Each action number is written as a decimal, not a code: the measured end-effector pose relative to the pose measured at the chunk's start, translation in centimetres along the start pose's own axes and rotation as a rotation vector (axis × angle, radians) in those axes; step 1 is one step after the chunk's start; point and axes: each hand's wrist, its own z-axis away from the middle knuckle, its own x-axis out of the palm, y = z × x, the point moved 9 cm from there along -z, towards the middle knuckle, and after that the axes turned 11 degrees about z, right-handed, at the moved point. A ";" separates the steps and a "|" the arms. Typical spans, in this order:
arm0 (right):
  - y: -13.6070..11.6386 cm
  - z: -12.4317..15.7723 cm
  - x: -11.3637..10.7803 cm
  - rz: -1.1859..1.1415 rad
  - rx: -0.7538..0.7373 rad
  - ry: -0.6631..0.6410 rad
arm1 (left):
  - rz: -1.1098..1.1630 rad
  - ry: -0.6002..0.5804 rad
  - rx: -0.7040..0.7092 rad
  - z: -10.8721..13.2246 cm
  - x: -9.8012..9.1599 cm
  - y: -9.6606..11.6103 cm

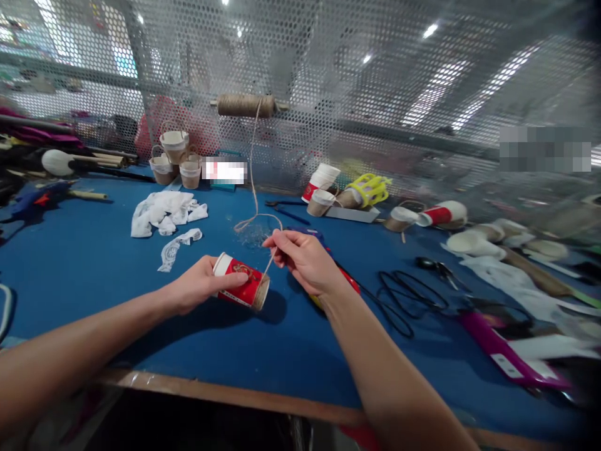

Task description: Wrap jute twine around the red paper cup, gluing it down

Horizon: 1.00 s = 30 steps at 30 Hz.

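My left hand (201, 285) grips a red and white paper cup (230, 291) that lies tilted on its side above the table. Twine is wound round the cup's right end. In my right hand (300, 257), thumb and fingers pinch the tan twine (267, 269) just up and right of the cup. From there the strand loops over the table and rises to a spool of twine (244, 105) mounted on the mesh wall. My right hand and forearm partly cover a tool with red and yellow parts (350, 282).
Small twine-wrapped buckets (174, 147) stand at the back left, with white lace scraps (164, 212) in front. Further right are stacked paper cups (322, 181), a yellow net (370, 190), black cord (408, 297), keys (436, 269) and a purple tool (507, 351). A blue glue gun (35, 200) lies far left.
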 end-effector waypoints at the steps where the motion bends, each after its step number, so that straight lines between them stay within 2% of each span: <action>1: -0.1 0.1 -0.1 0.007 -0.005 0.005 | 0.003 -0.001 0.000 0.0 0.0 0.0; 8: 0.0 0.2 0.1 0.079 -0.015 0.019 | -0.052 0.000 -0.002 0.3 0.0 -0.1; 23: 0.6 0.2 0.6 0.194 0.039 0.015 | 0.000 -0.044 0.054 0.8 0.6 0.5; 30: 1.0 0.3 1.1 0.229 0.061 0.004 | 0.000 -0.011 0.069 1.0 0.3 0.6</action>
